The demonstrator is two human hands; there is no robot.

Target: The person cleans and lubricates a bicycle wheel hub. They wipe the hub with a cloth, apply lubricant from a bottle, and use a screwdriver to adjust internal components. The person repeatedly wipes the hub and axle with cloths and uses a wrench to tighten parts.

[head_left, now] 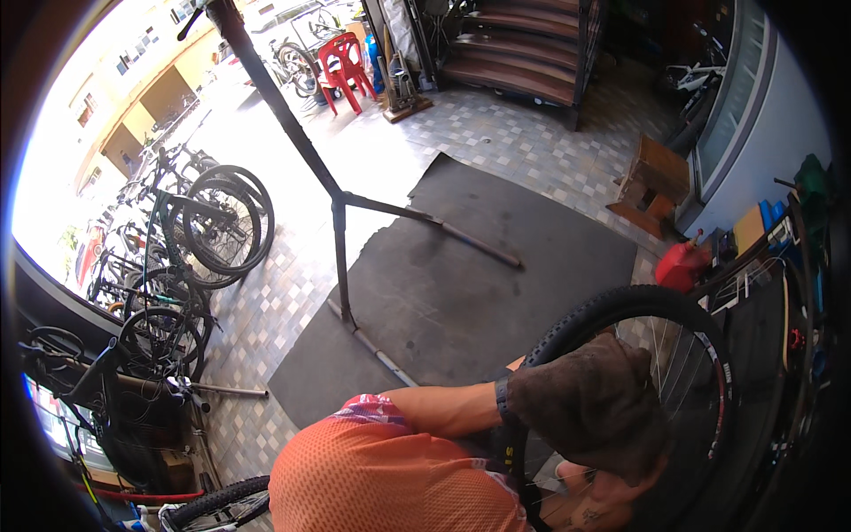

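Observation:
My left forearm (448, 409) reaches right from an orange sleeve (381, 470), a dark band (503, 399) around its wrist. A dark brown rag (585, 399) covers my left hand completely, so its fingers are hidden. The rag lies across the near side of a bicycle wheel with a black knobbly tyre (612, 304). Below the rag, skin that seems to be my right hand (612, 490) shows close to the spokes. It is blurred and partly covered, and I cannot make out its grip.
A metal work stand (338, 199) rises from a black mat (425, 293). Several bicycles (199, 222) crowd the left. Red chairs (341, 66) and steps (514, 53) are at the back. A wooden box (653, 177) and a red container (681, 266) stand at right.

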